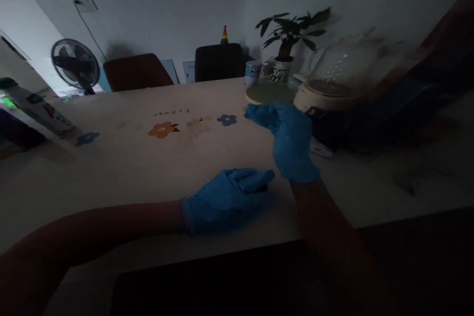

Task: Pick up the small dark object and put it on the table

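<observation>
Both my hands wear blue gloves. My left hand (229, 198) rests on the white table (148, 168) near its front edge, fingers curled loosely and lying together, holding nothing that I can see. My right hand (289, 138) is raised above the table just to the right of it, fingers bent forward at the top; whether anything is in them is unclear. Close behind the right hand stands a kettle-like appliance with a clear glass dome (333, 84) on a dark base.
A potted plant (287, 42), a small can (253, 72) and a round pale disc (269, 93) stand at the back right. A bottle (35, 108) lies at the left edge. Two chairs (218, 61) and a fan (76, 65) stand behind the table. Flower prints mark the tabletop.
</observation>
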